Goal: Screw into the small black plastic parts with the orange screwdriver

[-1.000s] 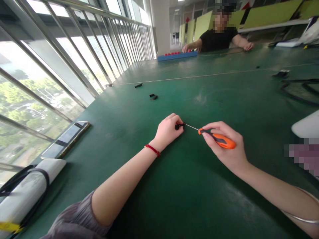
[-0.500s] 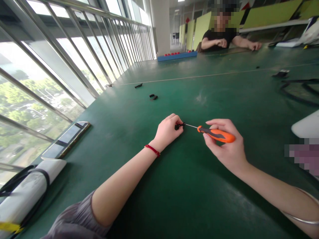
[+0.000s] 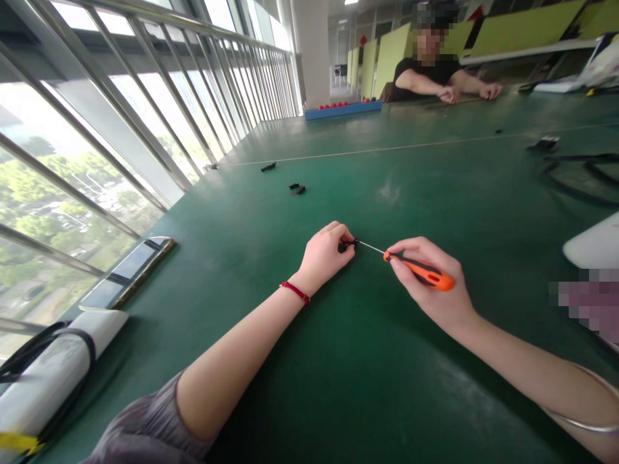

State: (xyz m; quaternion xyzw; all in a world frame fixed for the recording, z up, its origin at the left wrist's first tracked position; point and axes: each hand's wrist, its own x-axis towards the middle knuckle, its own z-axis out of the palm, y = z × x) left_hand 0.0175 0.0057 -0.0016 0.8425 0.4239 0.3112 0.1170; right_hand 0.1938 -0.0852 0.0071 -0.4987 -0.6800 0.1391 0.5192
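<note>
Over the middle of the green table (image 3: pixel 367 361), my left hand (image 3: pixel 329 250) pinches a small black part (image 3: pixel 346 245) between thumb and fingers. The part's exact kind is too small to make out. My right hand (image 3: pixel 438 283) is closed on an orange and dark grey screwdriver (image 3: pixel 425 270), thumb and fingers at the front of its handle. The thin metal shaft points left, and its tip meets the right end of the black part. Fingers of my left hand partly cover that part.
Small black pieces (image 3: pixel 298 189) lie beyond my left hand, another black piece (image 3: pixel 269 166) farther off. A phone-like device (image 3: pixel 128 274) and a white object with black cable (image 3: pixel 53 367) lie left. A person (image 3: pixel 430 80) sits across, near a blue strip (image 3: pixel 343 110).
My right fingers have closed in around the front of the screwdriver handle, which has turned and tilted slightly. My left hand stays put. Across the table, the person's hand has moved lower.
</note>
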